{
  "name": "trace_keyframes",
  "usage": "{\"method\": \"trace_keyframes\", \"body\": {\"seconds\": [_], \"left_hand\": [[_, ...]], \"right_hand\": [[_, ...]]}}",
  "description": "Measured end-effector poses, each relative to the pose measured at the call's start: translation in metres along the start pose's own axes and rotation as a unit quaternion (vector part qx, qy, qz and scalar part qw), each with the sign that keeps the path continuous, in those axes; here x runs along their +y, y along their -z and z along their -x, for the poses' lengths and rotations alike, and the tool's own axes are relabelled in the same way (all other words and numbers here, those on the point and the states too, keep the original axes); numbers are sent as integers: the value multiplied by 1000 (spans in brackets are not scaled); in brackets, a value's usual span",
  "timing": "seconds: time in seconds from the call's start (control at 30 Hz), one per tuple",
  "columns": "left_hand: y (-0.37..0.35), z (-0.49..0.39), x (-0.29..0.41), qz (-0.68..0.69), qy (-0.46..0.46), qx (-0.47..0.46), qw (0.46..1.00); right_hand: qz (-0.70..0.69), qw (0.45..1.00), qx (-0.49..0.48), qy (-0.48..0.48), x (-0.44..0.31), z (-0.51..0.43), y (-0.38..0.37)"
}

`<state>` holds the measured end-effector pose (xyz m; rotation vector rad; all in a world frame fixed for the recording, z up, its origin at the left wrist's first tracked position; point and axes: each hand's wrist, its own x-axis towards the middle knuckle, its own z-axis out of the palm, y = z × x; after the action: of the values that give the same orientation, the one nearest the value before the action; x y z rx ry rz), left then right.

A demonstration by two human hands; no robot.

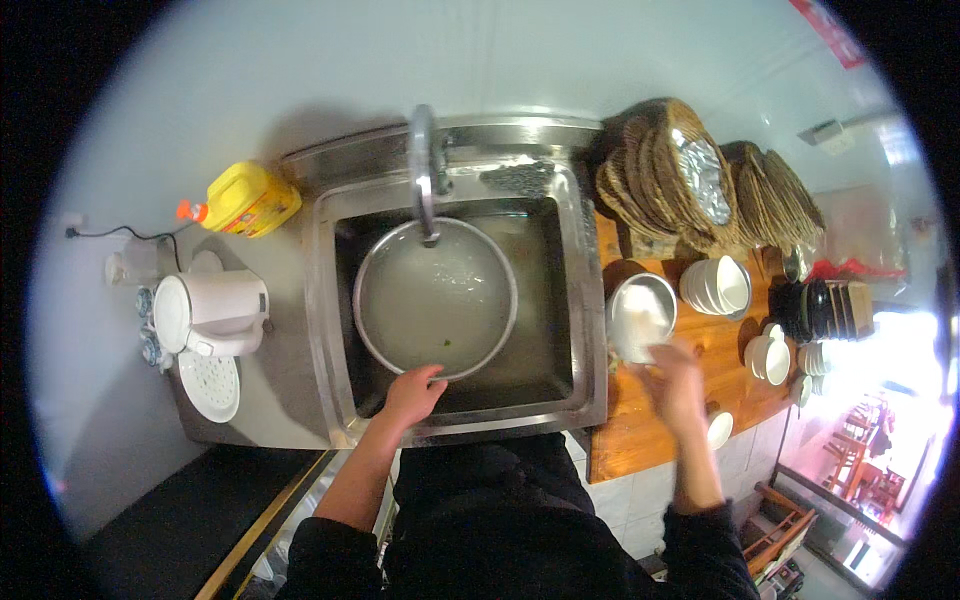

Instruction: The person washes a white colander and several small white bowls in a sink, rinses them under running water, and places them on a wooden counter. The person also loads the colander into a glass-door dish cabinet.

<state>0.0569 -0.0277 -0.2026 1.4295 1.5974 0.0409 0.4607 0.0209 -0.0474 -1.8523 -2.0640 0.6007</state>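
A large round metal basin (465, 300) of cloudy water sits in the stainless steel sink (544, 352), with a small green scrap (447, 343) in the water. My left hand (415, 394) holds the basin's near rim between thumb and fingers. Over the wooden counter to the right, my right hand (673, 382) is motion-blurred at the near edge of a smaller metal bowl (621, 330). Something whitish and blurred shows in that bowl. Whether my right fingers grip anything is unclear. The faucet (422, 172) arches over the basin's far edge.
Stacked white bowls (709, 285), white cups (766, 358) and a small white dish (720, 429) stand on the wooden counter (637, 442). Woven mats (660, 180) lean against the wall. Left of the sink are a yellow jug (255, 201), a white electric kettle (221, 300) and a perforated white plate (210, 386).
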Motion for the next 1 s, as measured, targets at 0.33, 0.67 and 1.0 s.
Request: {"method": "trace_keyframes", "body": {"seconds": [0.33,0.67,1.0], "left_hand": [[44,12,-45,147,-17,-41,988],[44,-83,-28,618,160,-66,767],[79,-108,58,442,44,55,894]], "right_hand": [[-205,948,-189,-152,-37,-127,-373],[135,975,-44,172,-77,-111,-323],[-466,869,42,-158,-94,-127,-268]]}}
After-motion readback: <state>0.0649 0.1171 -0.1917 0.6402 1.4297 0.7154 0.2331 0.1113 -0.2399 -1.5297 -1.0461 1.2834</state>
